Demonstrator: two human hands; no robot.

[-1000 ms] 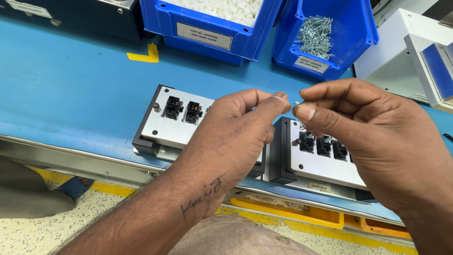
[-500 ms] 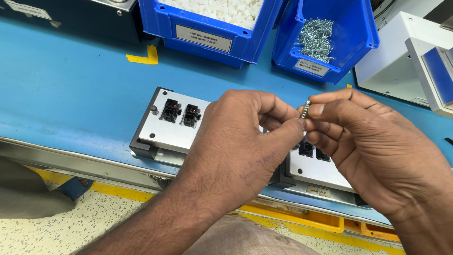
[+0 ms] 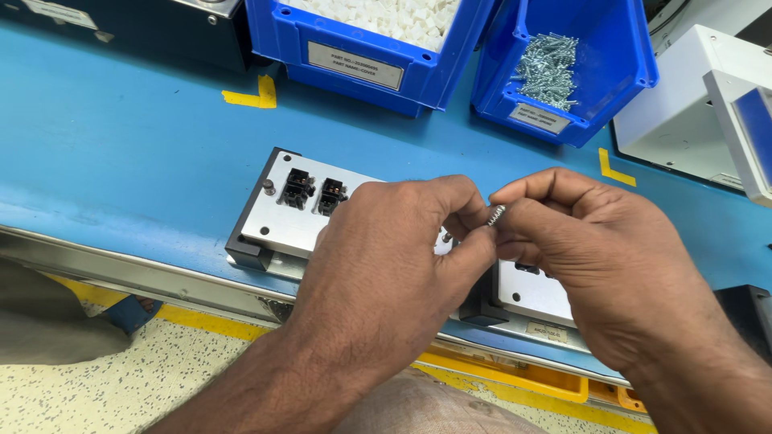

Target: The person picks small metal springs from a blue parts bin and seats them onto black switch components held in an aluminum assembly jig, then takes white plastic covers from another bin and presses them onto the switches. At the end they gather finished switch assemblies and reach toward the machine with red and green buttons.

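Small screw (image 3: 496, 214) between both hands' fingertips (image 3: 474, 219)

Blue tabletop (image 3: 121, 161) spans frame. On it: metal fixture plate (image 3: 281, 221) at centre, second fixture plate (image 3: 531, 301) lower right, two blue bins (image 3: 362, 68) (image 3: 619, 80) along top, white machine housing (image 3: 683, 120) upper right, yellow tape marks (image 3: 253, 96).

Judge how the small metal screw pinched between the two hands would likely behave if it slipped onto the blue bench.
The screw looks tiny, rigid and metallic, so probably light and stiff. Its round threaded shank may let it roll, and its size makes it easy to fumble.
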